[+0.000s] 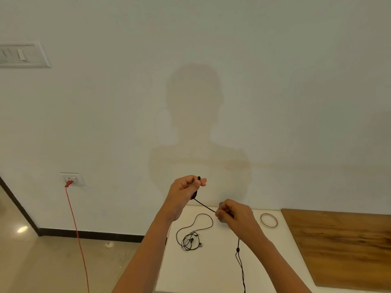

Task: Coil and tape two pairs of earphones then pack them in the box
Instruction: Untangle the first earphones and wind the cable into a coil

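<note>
**Above the white table [211, 271]: two hands on one earphone cable**

Left hand [184, 189], fingers curled, grips coiled turns of the black cable [204, 205]. Right hand [232, 214] pinches the same cable, and the remainder hangs below it. A second pair of earphones [191, 240] lies tangled on the table, with a tape roll [269, 226] nearby.

Tabletop positions noted.
Loose earphones [190, 235] lie on table [211, 271], left side; tape roll [268, 220] to their right; board [342, 246] rightmost; held cable [204, 205] above, between left hand [186, 187] and right hand [232, 214].
</note>
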Tool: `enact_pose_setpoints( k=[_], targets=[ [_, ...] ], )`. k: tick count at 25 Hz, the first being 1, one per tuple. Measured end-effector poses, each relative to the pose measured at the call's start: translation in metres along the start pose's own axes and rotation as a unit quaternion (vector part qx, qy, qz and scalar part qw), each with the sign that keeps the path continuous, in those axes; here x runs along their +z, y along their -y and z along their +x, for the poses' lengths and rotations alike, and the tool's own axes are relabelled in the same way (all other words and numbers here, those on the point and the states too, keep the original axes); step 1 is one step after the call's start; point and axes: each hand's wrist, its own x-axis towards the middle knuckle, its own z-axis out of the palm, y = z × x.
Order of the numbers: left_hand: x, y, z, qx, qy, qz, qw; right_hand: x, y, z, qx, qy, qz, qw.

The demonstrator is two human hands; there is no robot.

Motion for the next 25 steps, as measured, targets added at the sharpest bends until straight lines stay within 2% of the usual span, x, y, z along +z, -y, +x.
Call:
enact_pose_setpoints(
  k=[2,5,7,12,16,18,22,25],
  targets=[
    [0.002,-0.004,0.0,0.016,0.002,0.001,1.0,0.004,-0.004,0.001,0.042,-0.016,0.051,0.998],
    [0.002,-0.008,0.003,0.047,-0.01,0.044,0.998,0.009,-0.004,-0.002,0.11,0.019,0.133,0.985],
    [-0.002,-0.009,0.005,0.059,-0.016,0.069,0.996,0.007,-0.003,-0.006,0.112,0.035,0.15,0.982],
    [-0.004,0.002,0.003,0.031,-0.012,0.135,0.99,0.0,0.006,-0.006,0.019,-0.02,0.102,0.994],
    [0.008,0.007,-0.007,0.021,0.045,0.164,0.985,-0.006,0.016,0.006,-0.074,-0.035,0.026,0.996],
    [0.015,0.008,-0.01,0.006,0.076,0.169,0.983,-0.011,0.021,0.015,-0.095,-0.036,0.027,0.994],
    [0.015,0.005,-0.017,-0.033,0.122,0.118,0.985,-0.018,0.025,0.032,-0.09,-0.071,0.048,0.992],
    [0.016,0.002,-0.022,-0.066,0.146,0.005,0.987,-0.018,0.021,0.043,-0.031,-0.026,0.13,0.991]
  ],
)
